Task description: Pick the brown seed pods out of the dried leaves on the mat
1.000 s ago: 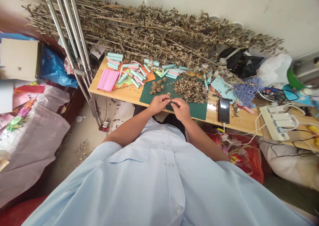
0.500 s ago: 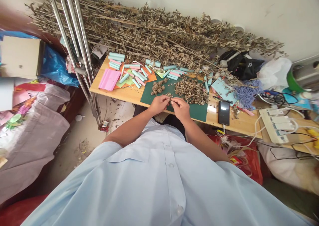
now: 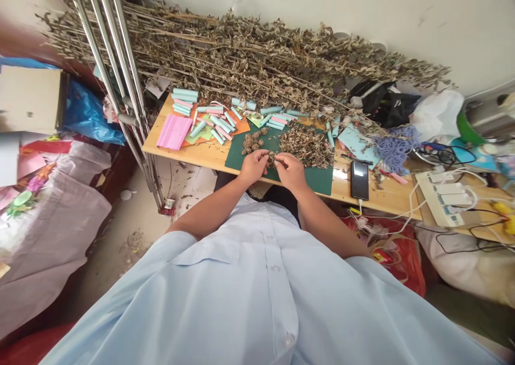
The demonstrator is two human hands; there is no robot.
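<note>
Over the front edge of a green mat, my left hand and my right hand meet with bent fingers around a small clump of dried leaves. Fingers of both hands pinch the clump from either side. Just beyond my left hand lies a group of brown leaf balls. A loose pile of dried leaves spreads on the mat behind my right hand.
Rolled blue and pink papers and a pink sheet lie at the left. Long dried stalks fill the back. Right of the mat are a phone, purple cord and a power strip. Metal poles stand left.
Both hands have parted slightly, showing more of the leaf clump between them. The whole view has shifted a little.
</note>
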